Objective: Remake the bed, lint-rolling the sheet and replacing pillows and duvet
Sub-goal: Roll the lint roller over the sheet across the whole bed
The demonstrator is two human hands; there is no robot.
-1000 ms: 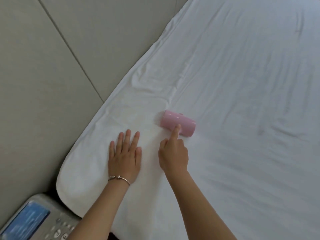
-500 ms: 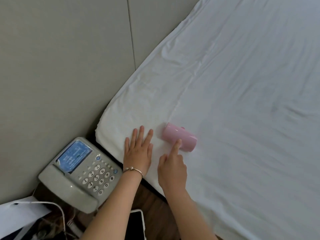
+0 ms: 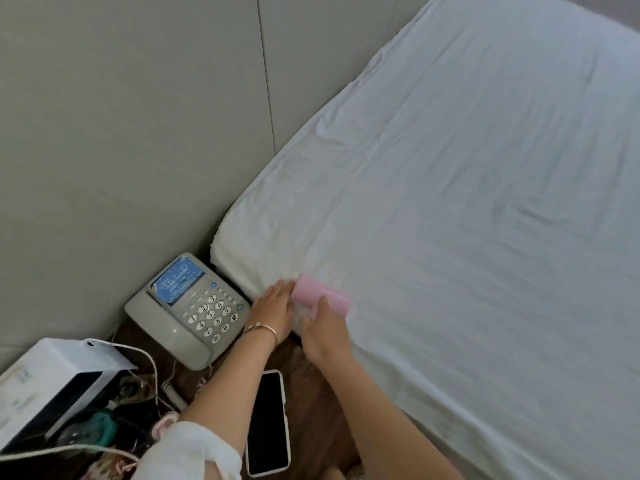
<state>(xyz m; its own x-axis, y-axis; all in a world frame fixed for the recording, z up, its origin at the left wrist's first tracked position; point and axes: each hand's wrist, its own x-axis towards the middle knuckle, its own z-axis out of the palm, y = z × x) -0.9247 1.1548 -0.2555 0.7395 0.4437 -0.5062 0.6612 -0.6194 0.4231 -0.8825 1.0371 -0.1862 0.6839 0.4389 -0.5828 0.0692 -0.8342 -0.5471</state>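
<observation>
A white sheet [image 3: 450, 209] covers the mattress, lightly creased, with no pillows or duvet in view. A pink lint roller [image 3: 318, 298] lies on the sheet at the near left corner of the bed. My right hand [image 3: 323, 332] is just behind the roller, its forefinger lying on top of the pink drum; whether the other fingers hold a handle is hidden. My left hand [image 3: 273, 311] rests flat on the sheet's edge beside the roller, fingers straight, a thin bracelet at the wrist.
A grey padded headboard wall [image 3: 138, 133] runs along the bed's left side. On the wooden nightstand [image 3: 311, 420] sit a grey desk phone [image 3: 188, 310], a black smartphone [image 3: 268, 422], a white box [image 3: 52, 386] and tangled cables [image 3: 149, 386].
Both hands and the roller have drawn back along the sheet to the bed's near corner. The view has pulled back and now takes in the nightstand, the smartphone and the box.
</observation>
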